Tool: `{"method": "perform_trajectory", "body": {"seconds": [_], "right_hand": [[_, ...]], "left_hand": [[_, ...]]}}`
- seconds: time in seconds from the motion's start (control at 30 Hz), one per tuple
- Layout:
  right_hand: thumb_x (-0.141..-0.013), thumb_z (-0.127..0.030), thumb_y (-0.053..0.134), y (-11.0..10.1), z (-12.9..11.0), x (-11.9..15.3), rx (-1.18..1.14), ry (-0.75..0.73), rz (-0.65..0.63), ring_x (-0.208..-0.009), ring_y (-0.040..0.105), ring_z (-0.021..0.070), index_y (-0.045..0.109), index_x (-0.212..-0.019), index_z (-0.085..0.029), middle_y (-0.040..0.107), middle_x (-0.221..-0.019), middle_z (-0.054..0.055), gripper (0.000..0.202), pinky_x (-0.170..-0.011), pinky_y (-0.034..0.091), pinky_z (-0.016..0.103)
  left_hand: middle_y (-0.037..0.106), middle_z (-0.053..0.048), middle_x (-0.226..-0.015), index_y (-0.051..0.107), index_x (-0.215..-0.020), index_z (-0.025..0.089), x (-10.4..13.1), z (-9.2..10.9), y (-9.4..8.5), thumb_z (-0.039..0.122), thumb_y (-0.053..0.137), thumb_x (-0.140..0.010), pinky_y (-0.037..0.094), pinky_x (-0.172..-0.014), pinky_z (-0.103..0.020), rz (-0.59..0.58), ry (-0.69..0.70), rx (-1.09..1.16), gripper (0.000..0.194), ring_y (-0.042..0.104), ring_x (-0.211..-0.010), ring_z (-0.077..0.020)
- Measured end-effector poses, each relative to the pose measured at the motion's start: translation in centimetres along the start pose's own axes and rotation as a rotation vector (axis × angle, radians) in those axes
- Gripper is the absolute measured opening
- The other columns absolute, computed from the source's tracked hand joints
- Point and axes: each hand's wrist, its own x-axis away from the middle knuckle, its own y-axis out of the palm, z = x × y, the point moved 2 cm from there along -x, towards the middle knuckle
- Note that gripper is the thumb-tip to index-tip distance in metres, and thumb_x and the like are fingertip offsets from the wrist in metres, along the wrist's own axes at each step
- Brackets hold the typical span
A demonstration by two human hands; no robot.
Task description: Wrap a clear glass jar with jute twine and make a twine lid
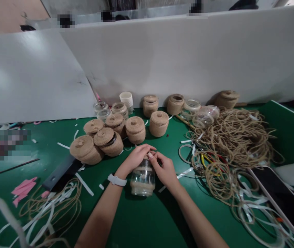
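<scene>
A clear glass jar (143,177) is in front of me at the middle of the green table, with a beige band around its near end. My left hand (139,156) curves over the jar's far end, its fingers closed around it. Against that same end, my right hand (162,167) has its thumb and bent fingers pressed together. Whatever lies between those fingertips is too small to make out. Just beyond my hands stand several lidded jars wrapped in jute twine (135,130).
At right lies a large heap of jute twine (240,137), with a phone (283,198) nearer me. White strips and twine (51,206) lie at left beside a dark block (61,174). Bare glass jars (192,106) and stacked white cups (126,99) line the white board (162,58).
</scene>
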Motion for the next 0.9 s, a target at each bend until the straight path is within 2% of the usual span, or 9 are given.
{"method": "perform_trajectory", "body": {"seconds": [0.33,0.57,0.73,0.9], "right_hand": [[-0.091,-0.049,0.046,0.3,0.1,0.1,0.016,-0.011,0.068,-0.053,0.039,0.0109,0.044,-0.063,-0.022,0.044,-0.055,-0.005,0.040,-0.053,0.031,0.024],[-0.091,-0.052,0.048,0.6,1.2,0.3,-0.092,0.012,0.001,-0.056,0.038,0.0108,0.043,-0.062,-0.021,0.040,-0.057,-0.005,0.042,-0.053,0.032,0.023],[-0.092,-0.048,0.048,1.0,1.4,0.5,-0.102,-0.019,-0.031,-0.058,0.041,0.0113,0.047,-0.064,-0.021,0.046,-0.060,-0.004,0.039,-0.055,0.033,0.024],[-0.092,-0.048,0.049,1.3,1.3,0.6,-0.138,0.016,-0.031,-0.058,0.045,0.0114,0.052,-0.069,-0.020,0.054,-0.064,-0.003,0.037,-0.056,0.035,0.024]], "left_hand": [[0.071,-0.007,-0.094,0.074,-0.093,0.017,0.1,-0.2,0.0,0.038,0.060,-0.082,0.047,-0.081,-0.030,-0.036,-0.062,0.068,0.027,0.063,-0.093,-0.0236],[0.071,-0.006,-0.094,0.073,-0.093,0.016,0.4,-0.5,-0.6,0.037,0.064,-0.081,0.046,-0.079,-0.028,-0.054,-0.099,0.145,0.026,0.063,-0.090,-0.0215],[0.072,-0.009,-0.103,0.071,-0.102,0.016,1.1,-1.5,-1.5,0.034,0.062,-0.082,0.047,-0.089,-0.033,-0.056,-0.089,0.276,0.028,0.065,-0.099,-0.0245],[0.073,-0.012,-0.105,0.070,-0.104,0.015,1.4,-1.9,-1.6,0.032,0.065,-0.081,0.047,-0.095,-0.036,-0.039,-0.094,0.436,0.030,0.065,-0.106,-0.0258]]}}
